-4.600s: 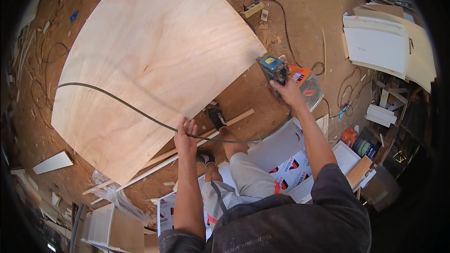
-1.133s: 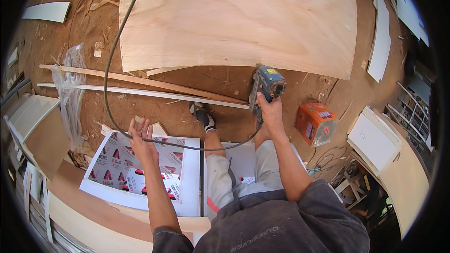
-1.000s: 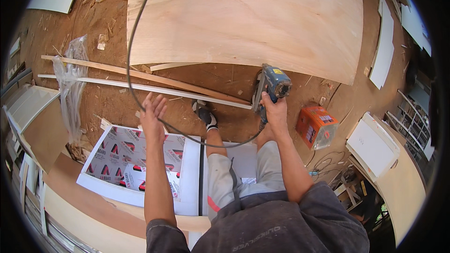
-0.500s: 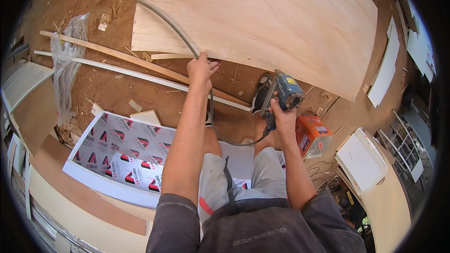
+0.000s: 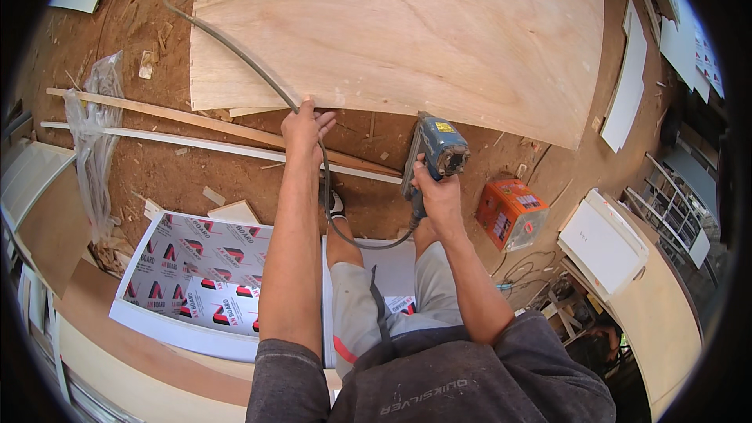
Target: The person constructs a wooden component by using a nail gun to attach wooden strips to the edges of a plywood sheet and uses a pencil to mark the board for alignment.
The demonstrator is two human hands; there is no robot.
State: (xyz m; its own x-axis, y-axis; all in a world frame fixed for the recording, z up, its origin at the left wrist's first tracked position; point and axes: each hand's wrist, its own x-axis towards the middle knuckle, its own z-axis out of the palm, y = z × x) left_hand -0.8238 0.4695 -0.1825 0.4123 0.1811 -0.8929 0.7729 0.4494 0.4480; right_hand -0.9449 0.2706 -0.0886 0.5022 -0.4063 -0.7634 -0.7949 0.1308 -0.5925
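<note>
tool (image 5: 442,143) sits clasped in the right fingers (image 5: 427,178) while hose (image 5: 376,247) passes behind left fingers (image 5: 325,119), grip unclear.

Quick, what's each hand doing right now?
Left hand: touching the hose, some fingers extended; whether it grips can't be told.
Right hand: closed, holding the blue tool.

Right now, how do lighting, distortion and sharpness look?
Head view throughout: the near edge of the plywood sheet looks bowed by the fisheye, and the corners are black; soft, fairly even light, left hand and power tool reading clearly; deep shade hides detail below the white panels, and the upper right rim is bluish.
</note>
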